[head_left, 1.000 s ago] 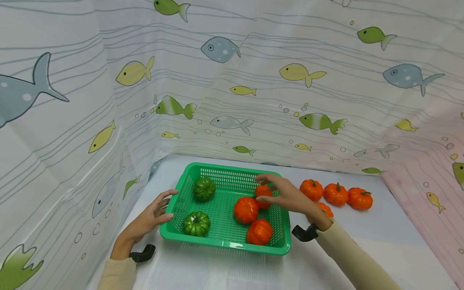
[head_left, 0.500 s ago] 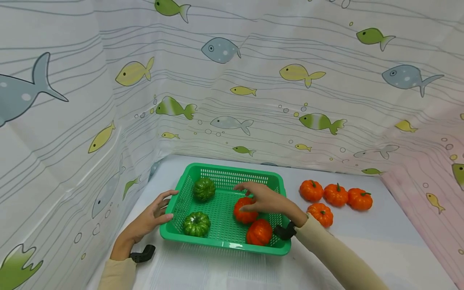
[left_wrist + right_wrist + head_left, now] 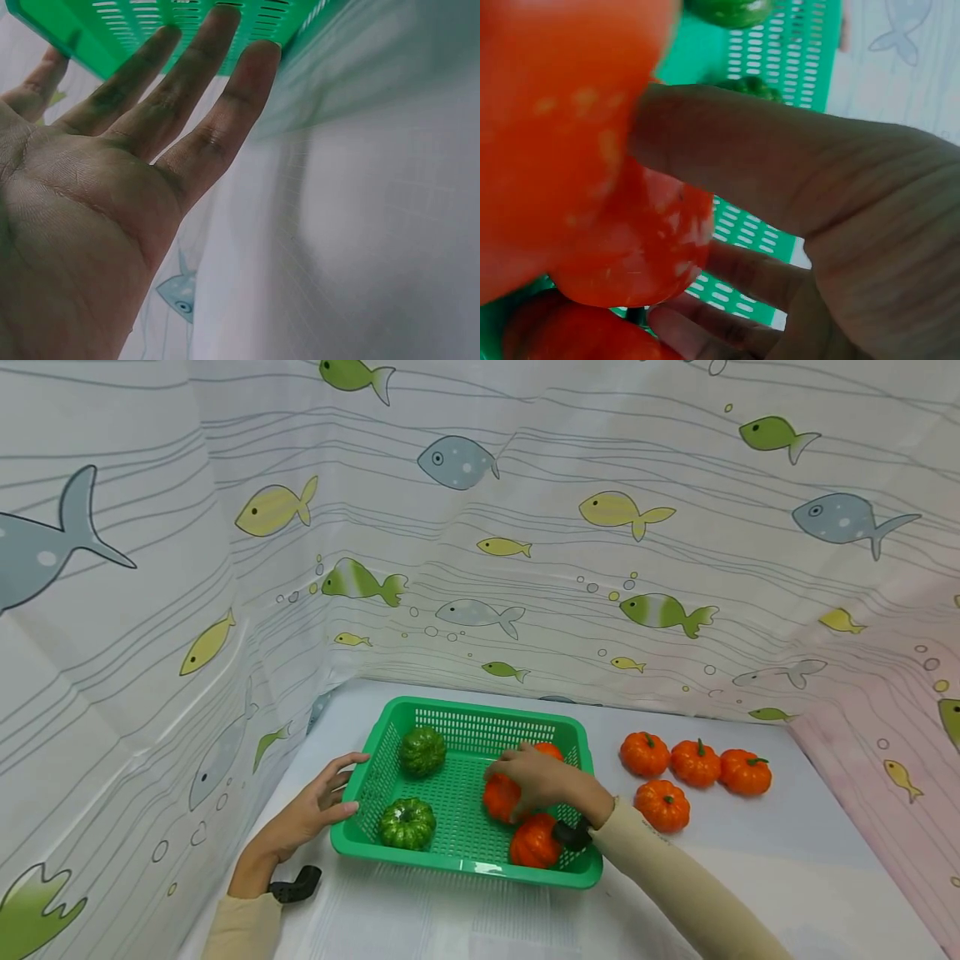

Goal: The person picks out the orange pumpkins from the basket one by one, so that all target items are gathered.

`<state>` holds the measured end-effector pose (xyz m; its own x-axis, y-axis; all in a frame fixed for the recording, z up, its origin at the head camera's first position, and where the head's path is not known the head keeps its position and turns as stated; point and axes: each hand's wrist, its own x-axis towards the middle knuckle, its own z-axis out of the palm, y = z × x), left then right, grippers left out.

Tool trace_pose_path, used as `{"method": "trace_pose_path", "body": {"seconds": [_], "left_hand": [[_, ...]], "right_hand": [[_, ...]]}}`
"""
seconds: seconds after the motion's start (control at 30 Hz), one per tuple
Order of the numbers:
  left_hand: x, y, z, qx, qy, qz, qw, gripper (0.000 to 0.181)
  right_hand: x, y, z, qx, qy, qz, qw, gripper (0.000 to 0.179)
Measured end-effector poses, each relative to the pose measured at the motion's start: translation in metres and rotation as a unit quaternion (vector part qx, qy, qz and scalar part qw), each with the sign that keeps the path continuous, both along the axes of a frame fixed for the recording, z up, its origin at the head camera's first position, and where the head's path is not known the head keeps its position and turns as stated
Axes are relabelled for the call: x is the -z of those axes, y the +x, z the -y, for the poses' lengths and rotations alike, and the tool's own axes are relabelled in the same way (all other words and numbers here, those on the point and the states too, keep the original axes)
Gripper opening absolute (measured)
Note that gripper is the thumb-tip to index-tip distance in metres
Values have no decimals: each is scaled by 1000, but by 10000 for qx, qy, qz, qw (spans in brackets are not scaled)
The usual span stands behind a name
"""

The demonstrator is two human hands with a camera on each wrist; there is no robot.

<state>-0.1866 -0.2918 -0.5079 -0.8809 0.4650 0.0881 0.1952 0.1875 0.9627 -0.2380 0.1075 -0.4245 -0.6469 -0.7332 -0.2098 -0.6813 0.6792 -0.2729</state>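
Observation:
A green plastic basket (image 3: 465,862) holds two green pumpkins, one at the back (image 3: 422,751) and one in front (image 3: 407,824), and three orange ones. My right hand (image 3: 534,776) reaches into it with thumb and fingers around the middle orange pumpkin (image 3: 500,798), also between them in the right wrist view (image 3: 649,259). Beside that hand lie the front orange pumpkin (image 3: 536,842) and the back one (image 3: 551,750), mostly hidden. My left hand (image 3: 311,807) touches the basket's left side, its fingers extended against the slotted wall (image 3: 142,34) in the left wrist view.
Right of the basket, several more orange pumpkins (image 3: 695,763) sit on the white table (image 3: 780,843), one of them nearer the front (image 3: 662,806). Fish-print curtains (image 3: 555,635) enclose the back and sides.
My right hand has moved left and down from above the back orange pumpkin to the middle one, and its fingers have closed around it. The left hand stays put.

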Motion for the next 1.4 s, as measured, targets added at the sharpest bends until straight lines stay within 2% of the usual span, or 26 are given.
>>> {"method": "trace_pose_path", "body": {"seconds": [0.13,0.3,0.43,0.63,0.87,1.13,1.33,1.4], "left_hand": [[0,0,0,17,28,-58,10000,70],[-1,1,0,11,83,-34,10000,70],[-1,0,0,24,90,-50,9999,70],[-1,1,0,21,93,-45,9999,70],[-1,1,-1,28,107,-74,9999,70],[0,0,0,14,91,22,10000,70],[1,-1,0,21,84,15,10000,70],[0,0,0,48,102,18,9999,70]], "right_hand": [[2,-1,1,-15,133,-62,9999,65],[3,-1,2,-169,-20,-76,9998,60],[3,-3,3,-163,-269,171,9994,57],[6,-4,5,-127,-516,648,9965,41],[8,-5,8,-181,-661,621,9957,32],[7,-1,1,-31,-600,705,9957,45],[4,1,-4,79,-664,1045,9923,48],[3,1,-6,33,-700,1020,9923,49]]}}
